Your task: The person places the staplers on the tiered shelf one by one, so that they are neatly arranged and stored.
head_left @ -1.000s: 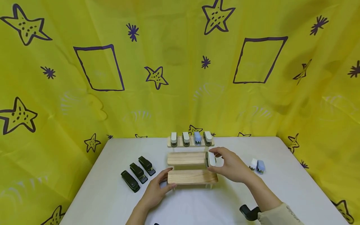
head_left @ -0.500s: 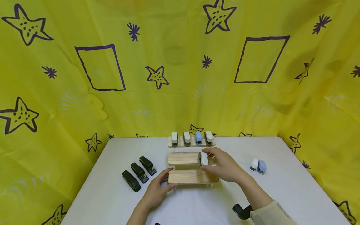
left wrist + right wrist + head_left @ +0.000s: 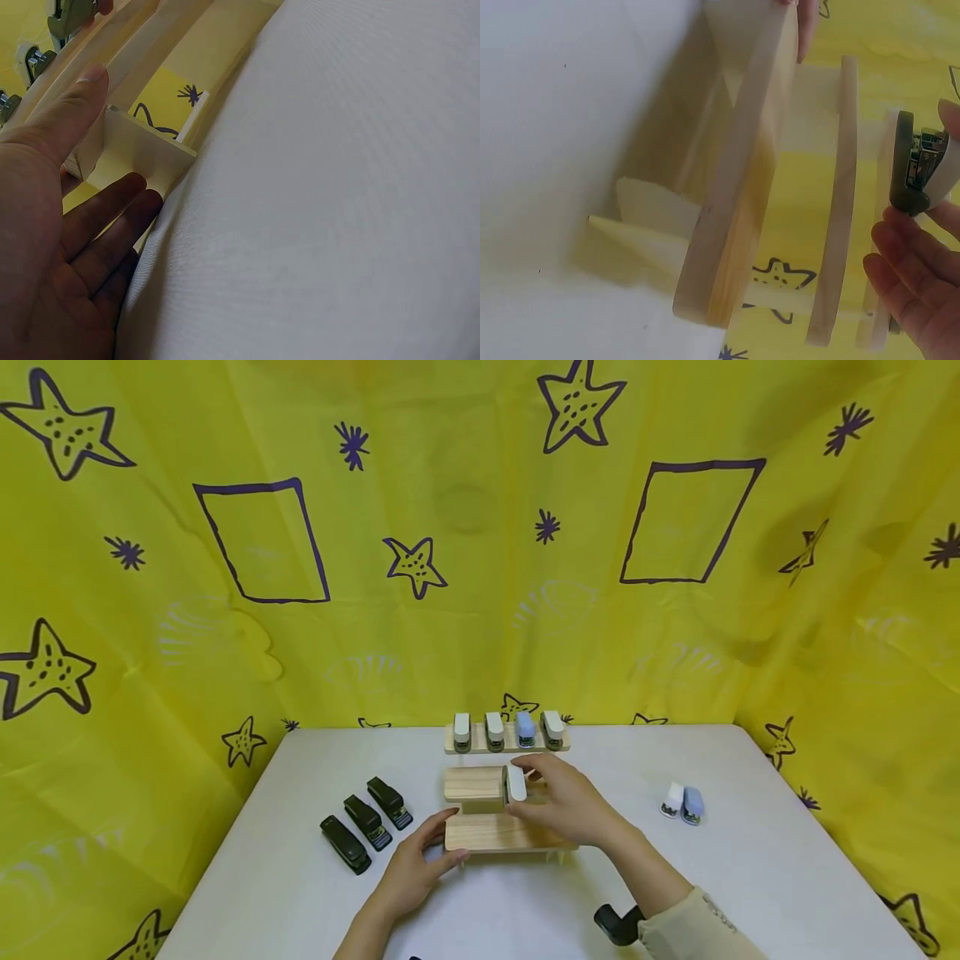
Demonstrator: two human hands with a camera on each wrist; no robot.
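A white stapler with a dark base [image 3: 515, 783] is pinched between the thumb and fingers of my right hand [image 3: 566, 797], over the middle step of a wooden tiered rack [image 3: 502, 832]. In the right wrist view the held stapler [image 3: 904, 161] shows its metal works, with fingertips at its end. My left hand [image 3: 412, 872] grips the left end of the rack's front step; the left wrist view shows the thumb [image 3: 82, 97] along the board and the other fingers by the side support. Along the back step stand white staplers [image 3: 494, 731] and a blue stapler [image 3: 525, 729].
Three black staplers [image 3: 365, 821] lie in a slanting row left of the rack. Off to the right are a small white stapler [image 3: 672, 799] and a small blue stapler [image 3: 692, 805]. A yellow patterned curtain [image 3: 480, 635] stands around the white table [image 3: 750, 877].
My right hand has moved left along the middle step with the white stapler, from its right end to around its middle. My left hand has stayed on the rack.
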